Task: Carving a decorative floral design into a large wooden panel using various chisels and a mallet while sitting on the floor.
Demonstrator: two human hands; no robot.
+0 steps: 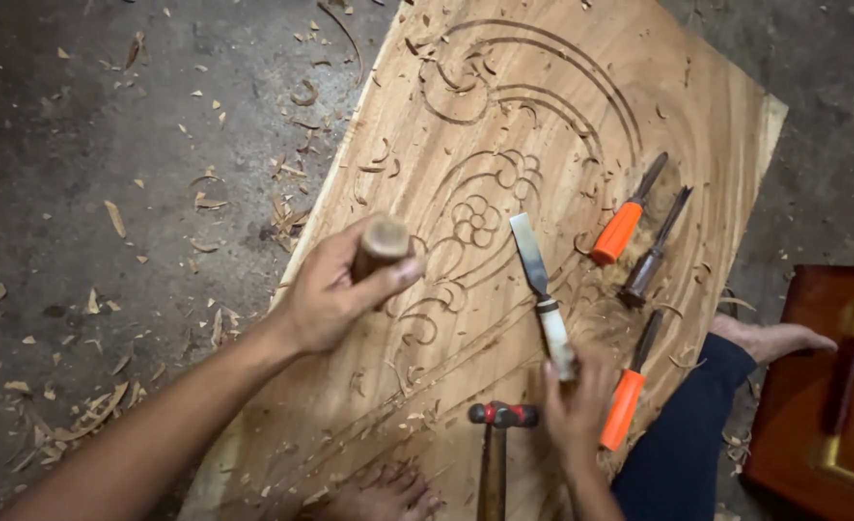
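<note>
My left hand [326, 294] is shut around a round wooden mallet handle [382, 241], raised above the left edge of a large wooden panel [581, 87] carved with scrolls and flowers. My right hand [574, 410] grips the pale handle of a flat chisel [533, 260]. The chisel blade points up the panel and lies near the carved flower [473, 220].
Two orange-handled chisels [620, 230] [625, 405] and a dark-handled one [647, 265] lie on the panel's right side. A hammer [500, 417] rests at the bottom edge. My bare feet [770, 338] [384, 494] flank it. Wood shavings [99, 410] litter the concrete floor; a dark red wooden box [823, 386] stands right.
</note>
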